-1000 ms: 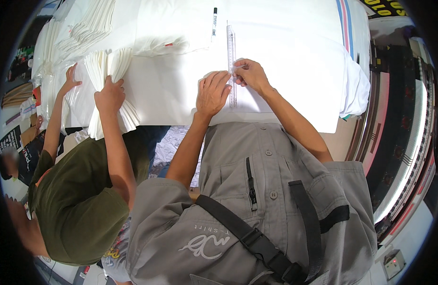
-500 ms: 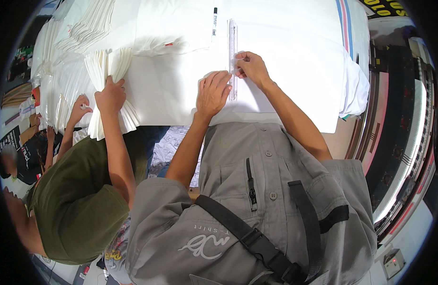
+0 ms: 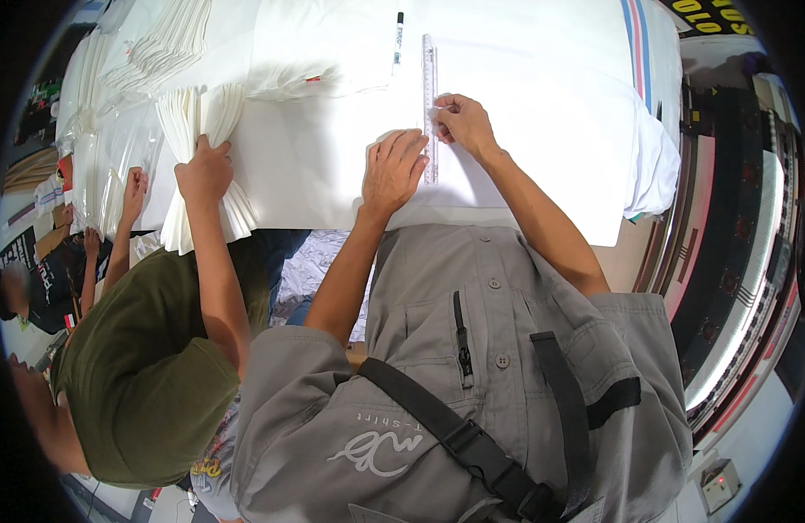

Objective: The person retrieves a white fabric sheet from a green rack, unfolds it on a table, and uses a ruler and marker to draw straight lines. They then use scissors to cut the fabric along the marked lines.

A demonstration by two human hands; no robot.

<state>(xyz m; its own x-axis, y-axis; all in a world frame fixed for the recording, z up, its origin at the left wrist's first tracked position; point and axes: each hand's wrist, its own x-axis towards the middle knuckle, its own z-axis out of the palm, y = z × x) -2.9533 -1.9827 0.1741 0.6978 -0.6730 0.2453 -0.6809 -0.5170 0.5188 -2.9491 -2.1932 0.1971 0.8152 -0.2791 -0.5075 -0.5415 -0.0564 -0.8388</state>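
Observation:
A clear plastic ruler (image 3: pixel 429 61) lies upright in the view on a white sheet (image 3: pixel 546 148). My left hand (image 3: pixel 392 170) rests palm down just left of it, fingers extended and slightly apart, fingertips at its edge. From the right, my right hand (image 3: pixel 463 126) grips the ruler's edge with bent fingers. A black-capped marker (image 3: pixel 399 35) lies above and left of the ruler.
At left a co-worker in olive (image 3: pixel 141 375) grasps a white pleated bundle (image 3: pixel 180 113). More folded white stacks (image 3: pixel 163 44) lie behind. Another person (image 3: pixel 45 288) is at far left. White cloth (image 3: pixel 651 174) hangs at the right edge, beside long dark rails (image 3: pixel 725 218).
The ruler and my right hand have moved slightly up, away from me. My left hand has stayed about put. The co-worker's farther hand has moved down from the upper left stacks.

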